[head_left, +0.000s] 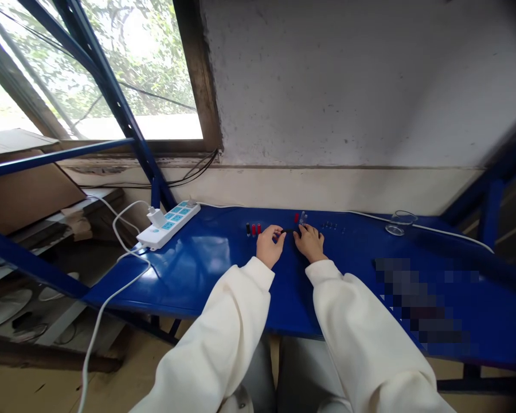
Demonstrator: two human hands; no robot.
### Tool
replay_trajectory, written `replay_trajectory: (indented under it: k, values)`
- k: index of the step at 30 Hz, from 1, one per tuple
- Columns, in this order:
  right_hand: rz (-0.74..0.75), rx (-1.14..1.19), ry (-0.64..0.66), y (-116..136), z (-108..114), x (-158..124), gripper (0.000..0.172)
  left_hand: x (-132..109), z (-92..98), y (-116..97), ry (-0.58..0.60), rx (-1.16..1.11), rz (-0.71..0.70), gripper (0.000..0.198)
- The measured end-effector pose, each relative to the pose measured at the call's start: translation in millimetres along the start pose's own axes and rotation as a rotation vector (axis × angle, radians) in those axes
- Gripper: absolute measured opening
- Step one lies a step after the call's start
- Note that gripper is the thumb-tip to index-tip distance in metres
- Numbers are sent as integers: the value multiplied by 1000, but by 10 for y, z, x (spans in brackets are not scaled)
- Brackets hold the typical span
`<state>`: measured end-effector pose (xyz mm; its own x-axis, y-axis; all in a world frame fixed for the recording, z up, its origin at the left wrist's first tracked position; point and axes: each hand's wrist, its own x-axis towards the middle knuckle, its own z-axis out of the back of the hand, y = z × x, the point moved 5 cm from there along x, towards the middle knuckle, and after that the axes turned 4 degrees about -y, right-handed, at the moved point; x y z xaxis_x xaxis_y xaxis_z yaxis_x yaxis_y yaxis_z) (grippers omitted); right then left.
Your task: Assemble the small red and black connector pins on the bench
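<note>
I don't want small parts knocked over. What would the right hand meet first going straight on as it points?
Likely the small clear pieces just ahead of the right hand, beside a red piece; depth is unclear, so it might pass over them.

Probably a workshop; a blue metal bench [189, 281] with matching blue uprights [122, 115]; a power strip [172, 225] lying on its top; a scuffed, marked wall [327, 86] behind; cluttered shelves [63, 324] to the left
</note>
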<state>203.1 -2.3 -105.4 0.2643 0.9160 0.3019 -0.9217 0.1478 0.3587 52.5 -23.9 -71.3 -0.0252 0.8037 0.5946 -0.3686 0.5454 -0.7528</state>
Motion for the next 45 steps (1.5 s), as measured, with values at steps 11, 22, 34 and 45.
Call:
replay_trajectory:
  k: [11,22,34,45]
  values:
    - [124,118,-139,94,173,-99,28,5,30,-19,-22,-27,37,13]
    - [65,642,-449,90,527,-117,23,5,62,-1,-67,-67,87,12]
    - [-11,876,-285,46,409,-61,30,25,106,27,-120,-83,140,13]
    - [-76,1340,-123,138,253,-52,26,-5,-58,82,104,-213,104,45]
